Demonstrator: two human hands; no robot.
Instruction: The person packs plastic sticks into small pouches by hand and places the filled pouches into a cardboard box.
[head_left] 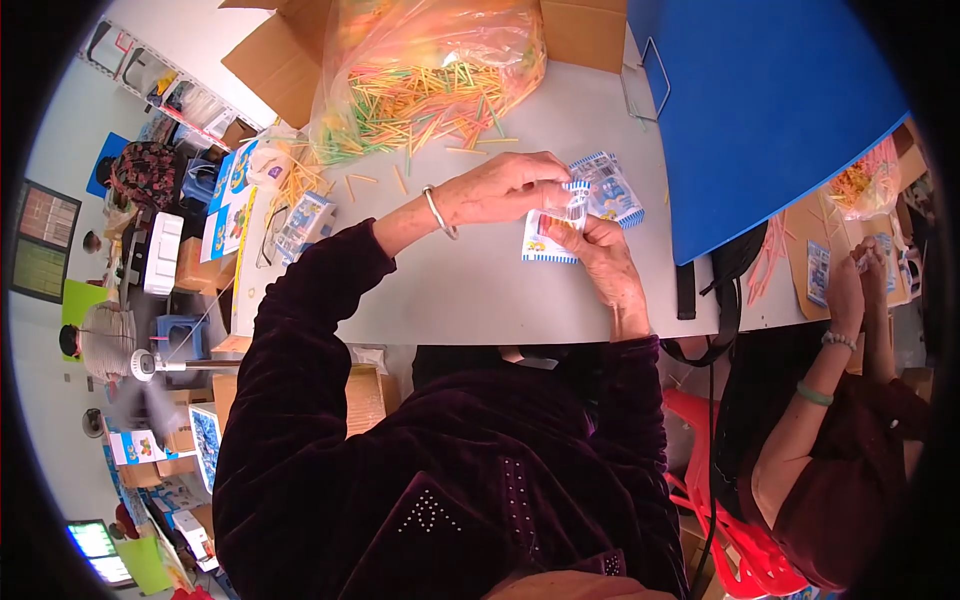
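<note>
Both my hands meet over the white table [440, 290]. Between them is a small white packet [545, 249] with blue striped edges and a clear section. My left hand [500, 190], with a bangle on the wrist, pinches its upper end. The thumb and fingers of my right hand [608, 262] grip its right side. Just behind my hands lie more blue-and-white packets [618, 200], overlapping. Another packet [303, 226] rests beyond my left forearm. What is inside the held packet is hard to make out.
At the back, an open cardboard box [585, 35] holds a plastic bag of thin coloured sticks [420, 110]; some lie loose on the table. A blue panel [770, 110] stands at the right. Past it, a co-worker's hands [858, 285] hold something small. A red chair [735, 530] is below.
</note>
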